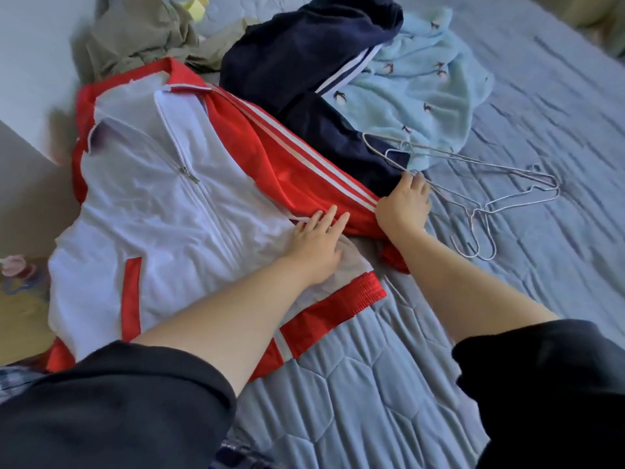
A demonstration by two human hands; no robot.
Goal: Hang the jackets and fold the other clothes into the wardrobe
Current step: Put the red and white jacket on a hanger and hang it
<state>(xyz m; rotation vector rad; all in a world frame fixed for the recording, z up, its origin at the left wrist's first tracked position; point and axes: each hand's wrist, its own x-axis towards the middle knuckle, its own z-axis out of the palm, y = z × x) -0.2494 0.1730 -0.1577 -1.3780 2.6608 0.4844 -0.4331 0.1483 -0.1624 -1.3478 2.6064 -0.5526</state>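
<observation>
The quilted grey-blue bedspread (389,384) fills the view from six o'clock to three o'clock, and its near part and right side give open room for moving. On it, from nine o'clock to the centre, the white and red zip-up track jacket (162,211) lies front-up, zip closed, its red sleeve with white stripes (304,160) running down toward the centre. Touching that sleeve at twelve o'clock is the navy garment with white stripes (297,69), with the pale blue fleece with small dark motifs (422,82) at one o'clock and a crumpled khaki garment (142,32) at eleven o'clock. Two thin silver wire hangers (473,184) lie at three o'clock, just beside the sleeve. The left hand (318,245) rests flat, fingers straight, on the white front near the sleeve seam; the right hand (404,204) bears on the sleeve's lower end, its fingertips next to a hanger wire, though whether the fingers pinch the cloth I cannot tell. The step in hand looks like smoothing out the jacket before hanging; the next move likely calls for picking up one hanger and opening the zip or feeding it through the collar. The bed's edge lies at nine o'clock, where the jacket overhangs and could slip.
</observation>
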